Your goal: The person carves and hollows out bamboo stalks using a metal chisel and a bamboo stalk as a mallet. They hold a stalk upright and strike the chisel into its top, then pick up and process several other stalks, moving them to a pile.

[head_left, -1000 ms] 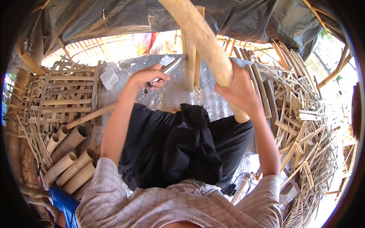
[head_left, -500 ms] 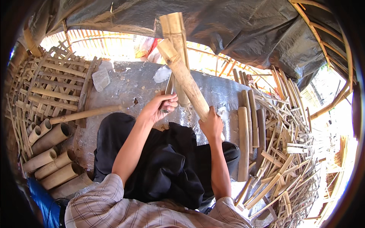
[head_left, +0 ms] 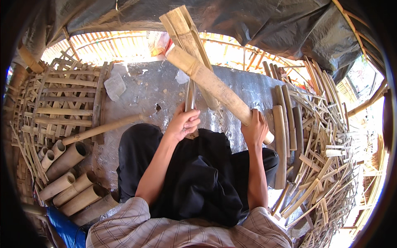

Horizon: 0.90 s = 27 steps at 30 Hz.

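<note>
My left hand [head_left: 182, 123] is closed around the lower end of a narrow tool with a shiny metal shaft [head_left: 190, 96]; its upper part is hidden, so its kind is unclear. The tool meets a split bamboo piece [head_left: 180, 29], which leans upright before me with a gap running down from its top. My right hand [head_left: 254, 129] grips a thick bamboo stick [head_left: 215, 89] near its lower end. That stick slants up to the left and crosses in front of the split bamboo; whether they touch, I cannot tell.
Bamboo tubes [head_left: 74, 159] are stacked at the left, below a woven bamboo panel [head_left: 66, 99]. A whitish block [head_left: 115, 87] lies on the grey sheet [head_left: 140, 89]. Bamboo lengths [head_left: 280, 144] and a heap of split strips [head_left: 322, 165] flank my right side. Dark tarpaulin [head_left: 264, 20] hangs ahead.
The bamboo stick has tilted further left, with its lower end and my right hand further right. The split bamboo leans more to the left. The whole view has shifted somewhat too.
</note>
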Each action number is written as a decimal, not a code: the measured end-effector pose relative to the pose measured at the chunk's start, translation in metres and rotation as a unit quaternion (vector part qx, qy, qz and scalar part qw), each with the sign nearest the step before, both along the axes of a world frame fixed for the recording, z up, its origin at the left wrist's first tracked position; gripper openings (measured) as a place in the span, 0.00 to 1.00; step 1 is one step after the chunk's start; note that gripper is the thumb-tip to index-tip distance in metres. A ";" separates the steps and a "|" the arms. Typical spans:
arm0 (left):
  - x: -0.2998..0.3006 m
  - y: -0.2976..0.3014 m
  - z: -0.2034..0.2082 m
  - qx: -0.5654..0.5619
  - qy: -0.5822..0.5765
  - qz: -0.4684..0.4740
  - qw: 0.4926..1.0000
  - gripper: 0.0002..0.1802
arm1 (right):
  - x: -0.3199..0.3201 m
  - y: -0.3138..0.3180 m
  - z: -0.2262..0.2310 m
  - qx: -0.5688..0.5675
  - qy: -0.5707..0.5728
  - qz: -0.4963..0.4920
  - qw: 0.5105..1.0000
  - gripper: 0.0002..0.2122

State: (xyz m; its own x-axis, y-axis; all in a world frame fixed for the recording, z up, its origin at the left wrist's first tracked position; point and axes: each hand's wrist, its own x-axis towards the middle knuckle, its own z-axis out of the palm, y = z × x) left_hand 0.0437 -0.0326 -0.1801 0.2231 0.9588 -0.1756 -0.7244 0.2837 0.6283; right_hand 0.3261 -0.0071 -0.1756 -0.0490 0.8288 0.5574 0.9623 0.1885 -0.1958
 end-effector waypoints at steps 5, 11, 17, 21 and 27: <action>-0.009 0.001 -0.001 -0.018 0.036 0.012 0.999 0.08 | 0.011 -0.007 0.004 0.022 0.016 -0.012 1.000 0.17; -0.024 -0.004 0.003 0.027 0.107 -0.004 0.994 0.09 | 0.015 -0.007 0.008 0.035 0.087 -0.020 0.995 0.16; -0.010 0.004 -0.007 0.032 0.200 0.051 0.978 0.12 | 0.018 -0.004 0.002 0.006 0.129 -0.009 0.992 0.16; -0.016 0.004 0.000 0.021 0.263 0.050 0.963 0.09 | 0.018 -0.003 0.005 -0.012 0.132 -0.007 0.991 0.16; -0.026 0.005 -0.007 -0.001 0.302 0.032 0.953 0.11 | 0.017 -0.005 0.009 -0.013 0.138 0.008 0.990 0.16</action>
State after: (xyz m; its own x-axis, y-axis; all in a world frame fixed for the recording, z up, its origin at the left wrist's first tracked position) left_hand 0.0178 -0.0272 -0.1869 0.0215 0.9666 -0.2554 -0.2478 0.2526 0.9353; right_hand 0.3430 -0.0122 -0.1670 0.0892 0.8434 0.5298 0.8684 0.1947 -0.4561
